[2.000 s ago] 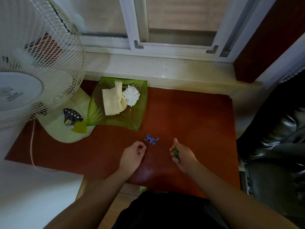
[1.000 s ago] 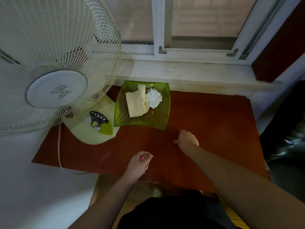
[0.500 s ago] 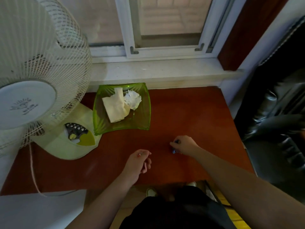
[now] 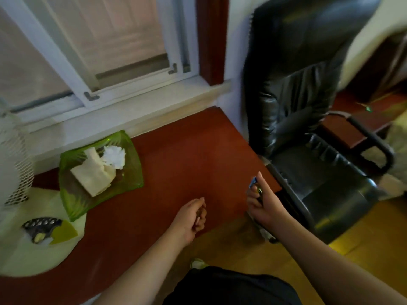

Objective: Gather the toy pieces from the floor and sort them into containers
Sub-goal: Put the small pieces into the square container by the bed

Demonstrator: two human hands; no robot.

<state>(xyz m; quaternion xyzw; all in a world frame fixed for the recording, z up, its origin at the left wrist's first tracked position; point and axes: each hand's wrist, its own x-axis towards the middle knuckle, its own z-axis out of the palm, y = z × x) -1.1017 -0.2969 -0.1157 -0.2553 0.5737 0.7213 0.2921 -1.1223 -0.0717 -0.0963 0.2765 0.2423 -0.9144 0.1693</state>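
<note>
My right hand (image 4: 261, 201) is raised at the right edge of the red-brown table (image 4: 180, 155), fingers closed on small toy pieces: a blue toy piece (image 4: 253, 182) sticks out by the thumb and a green one (image 4: 260, 190) shows in the palm. My left hand (image 4: 191, 215) hovers over the table's front edge with fingers curled; I cannot see whether it holds anything. A green glass dish (image 4: 132, 172) sits at the table's back left, holding folded cream paper (image 4: 92, 175) and a crumpled white tissue (image 4: 114, 157).
A white fan (image 4: 13, 164) with its base (image 4: 33, 245) stands on the left of the table. A black leather office chair (image 4: 308, 119) stands close to the right. Behind the table are a window sill and frame (image 4: 123, 93). Wooden floor (image 4: 330, 256) lies below.
My right hand has picked the blue toy piece up off the table and lifted toward the right edge. The view has swung right, bringing the chair in. My left hand stays curled.
</note>
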